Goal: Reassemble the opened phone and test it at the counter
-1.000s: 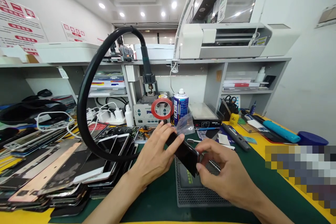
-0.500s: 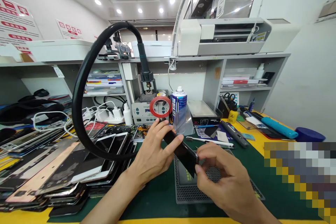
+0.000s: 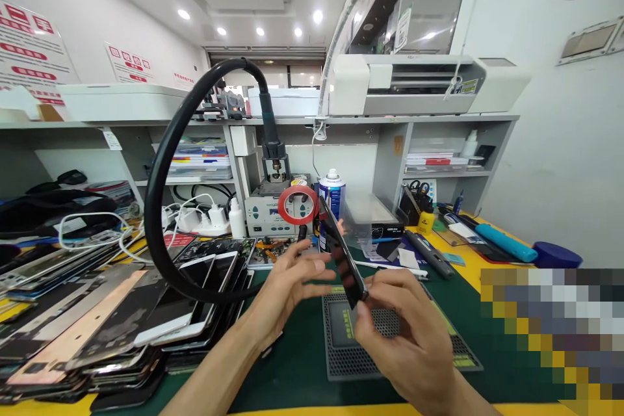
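A black phone (image 3: pixel 345 266) with a glossy, reflective face is held up at a steep tilt over the grey perforated mat (image 3: pixel 341 369). My right hand (image 3: pixel 409 325) pinches its lower end between thumb and fingers. To the left of the phone, my left hand (image 3: pixel 297 279) has its fingers spread and holds nothing. Its fingertips are close to the phone's left side; whether any touch behind it I cannot tell. Beyond the phone stand a roll of red tape (image 3: pixel 281 205) and a blue spray can (image 3: pixel 336 190) with a white cap.
Stacks of phones and screens (image 3: pixel 195 331) fill the left side. A thick black hose (image 3: pixel 152 208) loops down from the hot-air station (image 3: pixel 270 213). At right lie a dark pen-like tool (image 3: pixel 429 253), a yellow bottle (image 3: pixel 426 221) and a turquoise roll (image 3: pixel 507 242).
My left hand has let go of the phone's upper end and drawn down and left, fingers opening. The phone has tipped more upright in my right hand. The camera view has shifted slightly.
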Available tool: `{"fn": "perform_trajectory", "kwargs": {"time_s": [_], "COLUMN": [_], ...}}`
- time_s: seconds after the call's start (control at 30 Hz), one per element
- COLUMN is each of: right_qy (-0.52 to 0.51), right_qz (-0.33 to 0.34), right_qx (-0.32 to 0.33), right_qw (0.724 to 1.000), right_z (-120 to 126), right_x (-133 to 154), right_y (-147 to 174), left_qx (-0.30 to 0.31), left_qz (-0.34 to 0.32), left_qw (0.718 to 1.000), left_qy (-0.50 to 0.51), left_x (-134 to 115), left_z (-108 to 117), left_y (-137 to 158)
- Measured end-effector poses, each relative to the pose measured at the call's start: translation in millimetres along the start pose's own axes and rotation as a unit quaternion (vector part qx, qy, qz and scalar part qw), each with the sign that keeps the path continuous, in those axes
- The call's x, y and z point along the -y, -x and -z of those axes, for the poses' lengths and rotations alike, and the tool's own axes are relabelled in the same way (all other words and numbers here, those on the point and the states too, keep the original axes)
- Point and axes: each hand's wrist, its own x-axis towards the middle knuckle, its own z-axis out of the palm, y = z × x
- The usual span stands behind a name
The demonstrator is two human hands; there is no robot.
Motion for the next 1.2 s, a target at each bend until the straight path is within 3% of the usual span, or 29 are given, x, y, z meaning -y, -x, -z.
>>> {"fn": "perform_trajectory", "kwargs": {"time_s": [0.07, 0.17, 0.43, 0.53, 0.6, 0.7, 0.77, 1.2], "right_qy": [0.044, 0.082, 0.057, -0.003, -0.033, -0.052, -0.058, -0.110], "right_qz": [0.041, 0.062, 0.042, -0.018, -0.104, -0.258, -0.308, -0.363], "right_qx": [-0.013, -0.016, 0.069, 0.101, 0.089, 0.064, 0.075, 0.031], "right_qw": [0.998, 0.995, 0.995, 0.995, 0.990, 0.963, 0.947, 0.925], "right_z": [-4.0, -10.3, -13.0, -5.9, -2.2, -1.6, -3.3, -6.2], "right_x": [-1.0, -2.6, -3.2, 0.1, 3.7, 9.2, 11.3, 8.3], "right_y": [1.3, 7.2, 23.4, 20.5, 12.5, -6.8, -19.5, -34.0], "left_qx": [0.067, 0.111, 0.093, 0.058, 0.046, 0.054, 0.060, 0.046], "left_qz": [0.054, 0.063, 0.066, 0.045, 0.026, 0.020, 0.021, 0.004], "left_qw": [0.991, 0.986, 0.992, 0.997, 0.996, 0.994, 0.994, 0.986], "left_qy": [0.101, 0.105, 0.061, -0.018, -0.069, -0.094, -0.093, -0.160], "left_x": [-6.3, -9.5, -2.1, 1.6, 4.0, 5.8, 5.8, 11.7], "left_z": [-8.1, -15.4, -7.9, -5.7, -6.0, -8.7, -11.0, -11.2], "left_y": [3.2, 5.1, 6.1, 7.1, 7.4, 7.8, 8.3, 8.1]}}
